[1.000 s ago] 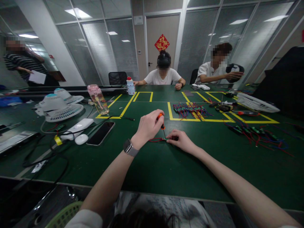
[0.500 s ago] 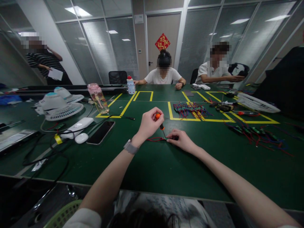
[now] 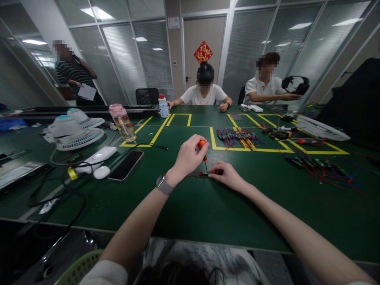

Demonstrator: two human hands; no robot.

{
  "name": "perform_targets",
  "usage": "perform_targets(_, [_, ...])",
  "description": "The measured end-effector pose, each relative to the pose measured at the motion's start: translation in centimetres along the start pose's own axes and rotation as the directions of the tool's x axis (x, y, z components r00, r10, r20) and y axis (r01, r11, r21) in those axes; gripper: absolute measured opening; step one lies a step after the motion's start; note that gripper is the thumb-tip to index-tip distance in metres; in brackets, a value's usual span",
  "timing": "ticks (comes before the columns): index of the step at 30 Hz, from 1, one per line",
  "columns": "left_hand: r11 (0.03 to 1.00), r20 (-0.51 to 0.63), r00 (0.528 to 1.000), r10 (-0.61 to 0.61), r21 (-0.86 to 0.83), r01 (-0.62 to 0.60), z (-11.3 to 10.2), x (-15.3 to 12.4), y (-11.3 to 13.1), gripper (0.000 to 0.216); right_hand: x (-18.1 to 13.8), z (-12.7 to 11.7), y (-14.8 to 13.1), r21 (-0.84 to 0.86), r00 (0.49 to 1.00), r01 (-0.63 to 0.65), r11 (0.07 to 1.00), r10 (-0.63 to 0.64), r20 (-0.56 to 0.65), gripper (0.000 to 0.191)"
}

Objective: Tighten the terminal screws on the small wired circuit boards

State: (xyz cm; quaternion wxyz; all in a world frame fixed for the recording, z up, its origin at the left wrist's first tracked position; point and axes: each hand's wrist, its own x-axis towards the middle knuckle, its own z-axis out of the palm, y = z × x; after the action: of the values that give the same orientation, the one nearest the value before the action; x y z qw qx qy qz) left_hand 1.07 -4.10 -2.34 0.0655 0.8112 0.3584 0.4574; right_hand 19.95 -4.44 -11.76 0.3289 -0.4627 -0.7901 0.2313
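Observation:
My left hand [image 3: 191, 154] is closed round the orange handle of a screwdriver [image 3: 202, 144], whose thin shaft points down. The shaft's tip meets a small green circuit board [image 3: 207, 173] on the table. My right hand [image 3: 226, 176] pinches the right side of that board between thumb and fingers, covering part of it. Red wires [image 3: 196, 173] run out from the board to the left, partly under my left wrist.
Wired circuit boards lie in a cluster [image 3: 239, 136] ahead and in another group [image 3: 319, 166] at right. A phone [image 3: 126, 165], white case [image 3: 101, 172], fans [image 3: 78, 132] and pink-lidded bottle [image 3: 123, 124] stand left. People are across the table.
My left hand has turned at the wrist and shifted slightly right with the screwdriver, which now stands more upright. My right hand stays put. A person at far left has moved right.

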Motion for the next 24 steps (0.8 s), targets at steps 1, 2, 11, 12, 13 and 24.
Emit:
perform_targets(1, [1.000,0.001,1.000,-0.023,-0.004,0.023,0.1,0.0,0.0,0.017,0.0,0.0,0.0,0.001,1.000,0.003,1.000,-0.003,0.000,0.012])
perform_targets(2, [0.999,-0.005,0.999,-0.046,0.000,0.046,0.3,0.0,0.0,0.019,0.0,0.0,0.0,0.002,1.000,0.004,1.000,-0.004,0.001,0.012])
perform_targets(11, [0.976,-0.012,1.000,-0.027,0.218,0.029,0.3,-0.4,0.0,0.024,0.0,-0.1,-0.2,-0.008,1.000,-0.017,1.000,0.017,0.015,0.013])
perform_targets(12, [0.973,-0.002,1.000,-0.015,0.229,0.015,0.1,-0.4,-0.1,0.025,0.0,-0.1,-0.2,-0.007,1.000,-0.016,1.000,0.016,0.015,0.013])
perform_targets(13, [0.971,0.008,1.000,-0.008,0.238,0.006,0.0,-0.4,-0.2,0.026,0.0,-0.1,-0.2,-0.004,1.000,-0.016,1.000,0.016,0.015,0.013])
perform_targets(24, [0.983,0.021,1.000,0.012,0.183,-0.015,-0.5,-0.5,-0.7,0.014,0.1,0.1,-0.1,-0.003,1.000,-0.016,1.000,0.016,0.005,0.012])
